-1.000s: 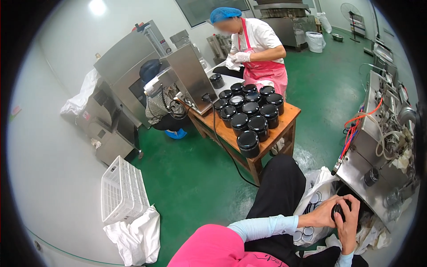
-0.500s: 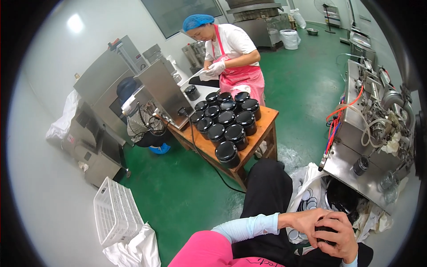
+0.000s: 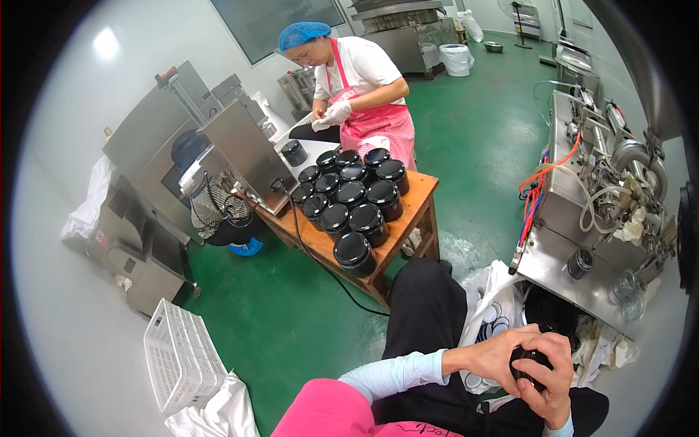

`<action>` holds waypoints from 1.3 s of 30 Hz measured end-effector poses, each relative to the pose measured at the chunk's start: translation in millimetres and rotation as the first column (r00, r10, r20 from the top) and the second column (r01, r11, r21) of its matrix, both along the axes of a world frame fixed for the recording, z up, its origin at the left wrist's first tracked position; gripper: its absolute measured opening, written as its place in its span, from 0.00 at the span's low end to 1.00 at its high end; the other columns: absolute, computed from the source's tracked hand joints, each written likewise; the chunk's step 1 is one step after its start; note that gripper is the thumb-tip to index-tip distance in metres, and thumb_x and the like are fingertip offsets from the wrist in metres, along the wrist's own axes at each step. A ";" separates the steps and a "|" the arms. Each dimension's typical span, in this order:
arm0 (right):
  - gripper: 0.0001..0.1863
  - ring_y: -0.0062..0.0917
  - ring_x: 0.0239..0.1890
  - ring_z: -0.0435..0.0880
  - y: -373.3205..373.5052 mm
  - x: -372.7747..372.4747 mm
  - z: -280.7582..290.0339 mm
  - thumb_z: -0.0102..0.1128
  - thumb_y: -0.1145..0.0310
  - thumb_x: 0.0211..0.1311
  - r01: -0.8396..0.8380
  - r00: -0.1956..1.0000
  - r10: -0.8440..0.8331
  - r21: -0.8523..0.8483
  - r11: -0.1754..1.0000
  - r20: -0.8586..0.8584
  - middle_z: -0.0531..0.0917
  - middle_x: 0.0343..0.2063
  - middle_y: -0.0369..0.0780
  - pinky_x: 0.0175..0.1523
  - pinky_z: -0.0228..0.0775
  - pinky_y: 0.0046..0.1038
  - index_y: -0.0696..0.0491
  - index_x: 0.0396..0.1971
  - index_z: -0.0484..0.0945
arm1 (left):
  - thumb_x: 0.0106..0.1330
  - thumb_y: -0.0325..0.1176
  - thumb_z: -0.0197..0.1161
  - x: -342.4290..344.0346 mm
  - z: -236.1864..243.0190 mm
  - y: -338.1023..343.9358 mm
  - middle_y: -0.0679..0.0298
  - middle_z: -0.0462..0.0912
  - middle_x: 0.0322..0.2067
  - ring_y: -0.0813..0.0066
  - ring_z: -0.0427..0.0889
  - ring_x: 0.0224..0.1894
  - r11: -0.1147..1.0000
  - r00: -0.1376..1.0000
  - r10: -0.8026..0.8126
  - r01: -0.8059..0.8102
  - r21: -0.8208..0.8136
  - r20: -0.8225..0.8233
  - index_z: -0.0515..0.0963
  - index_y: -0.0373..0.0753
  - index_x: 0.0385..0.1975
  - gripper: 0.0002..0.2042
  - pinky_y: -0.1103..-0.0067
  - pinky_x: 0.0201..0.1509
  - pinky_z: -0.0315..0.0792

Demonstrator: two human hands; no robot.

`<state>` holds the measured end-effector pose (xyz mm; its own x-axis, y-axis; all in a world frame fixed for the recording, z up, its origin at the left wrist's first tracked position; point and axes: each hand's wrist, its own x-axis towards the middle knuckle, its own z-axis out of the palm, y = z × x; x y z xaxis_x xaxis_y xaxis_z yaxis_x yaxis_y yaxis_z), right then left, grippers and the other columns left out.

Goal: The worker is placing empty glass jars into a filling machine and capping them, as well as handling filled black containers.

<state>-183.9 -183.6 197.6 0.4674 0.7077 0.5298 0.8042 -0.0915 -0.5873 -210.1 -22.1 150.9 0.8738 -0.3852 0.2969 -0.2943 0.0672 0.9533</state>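
Observation:
Low at the right, both my hands close round a dark jar (image 3: 531, 365) whose black top shows between the fingers. My left hand (image 3: 496, 358) wraps its near-left side. From the right, my right hand (image 3: 555, 371) curls its fingers over the top. Most of the jar's body is hidden by my hands. Just beyond them lies an open white bag (image 3: 472, 320) with several round lids (image 3: 496, 317) in it.
Several black-lidded jars (image 3: 353, 249) crowd a wooden table (image 3: 416, 200) ahead. A co-worker (image 3: 375, 87) stands behind it; another person (image 3: 222, 215) bends beside a metal machine. Filling equipment (image 3: 575, 175) with clear jars (image 3: 628, 291) stands right, a white crate (image 3: 182, 357) left.
The view has shifted slightly, so the table and machines sit further left. My hands still grip the jar, and my right-hand fingers have moved a little on its top.

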 end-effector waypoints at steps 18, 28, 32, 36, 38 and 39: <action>0.13 0.30 0.39 0.74 -4.5 -9.5 12.1 0.65 0.70 0.27 -0.195 0.974 0.201 -0.064 0.979 0.105 0.78 0.33 0.30 0.39 0.69 0.30 0.43 0.22 0.79 | 0.26 0.30 0.72 -17.7 13.1 -4.9 0.65 0.62 0.27 0.75 0.66 0.30 0.968 0.964 -0.204 0.173 -0.181 -0.169 0.66 0.37 0.27 0.25 0.80 0.33 0.63; 0.15 0.36 0.40 0.73 6.0 -18.7 5.4 0.64 0.69 0.26 0.045 0.995 -0.046 0.007 0.999 0.088 0.77 0.35 0.39 0.43 0.67 0.36 0.49 0.24 0.79 | 0.29 0.29 0.69 -16.7 5.2 1.5 0.59 0.65 0.34 0.65 0.68 0.38 1.000 1.000 0.019 -0.019 0.017 0.011 0.68 0.33 0.40 0.30 0.76 0.42 0.64; 0.15 0.40 0.40 0.72 -0.2 -21.1 8.3 0.65 0.68 0.30 0.099 0.990 -0.096 -0.016 0.995 0.108 0.74 0.38 0.46 0.44 0.66 0.38 0.53 0.26 0.79 | 0.27 0.28 0.68 -12.2 7.7 -2.4 0.61 0.63 0.34 0.71 0.67 0.35 1.000 0.999 -0.003 0.004 -0.003 0.045 0.67 0.33 0.36 0.29 0.78 0.36 0.64; 0.11 0.42 0.43 0.73 0.6 -18.5 30.4 0.61 0.73 0.41 -0.090 0.995 0.090 -0.006 0.996 0.047 0.76 0.38 0.44 0.49 0.64 0.39 0.55 0.30 0.78 | 0.27 0.28 0.69 -15.2 8.7 -4.9 0.63 0.64 0.34 0.75 0.66 0.35 0.999 0.999 -0.016 0.014 -0.050 -0.031 0.67 0.34 0.32 0.26 0.80 0.37 0.64; 0.10 0.42 0.42 0.74 3.4 -9.1 28.7 0.60 0.74 0.41 -0.168 0.985 0.169 -0.023 0.986 0.043 0.76 0.37 0.45 0.47 0.65 0.38 0.57 0.29 0.77 | 0.27 0.29 0.70 -20.2 8.9 -2.8 0.64 0.64 0.34 0.75 0.67 0.36 1.000 0.993 -0.012 0.013 0.012 -0.121 0.66 0.35 0.30 0.26 0.80 0.39 0.63; 0.10 0.42 0.42 0.74 4.4 -3.6 25.8 0.60 0.74 0.40 -0.307 0.952 0.307 -0.016 0.952 -0.016 0.76 0.37 0.45 0.47 0.65 0.38 0.57 0.28 0.77 | 0.26 0.28 0.71 -24.5 7.8 -3.3 0.64 0.66 0.32 0.76 0.68 0.35 0.996 0.983 -0.040 0.024 -0.086 -0.181 0.66 0.34 0.30 0.27 0.82 0.39 0.65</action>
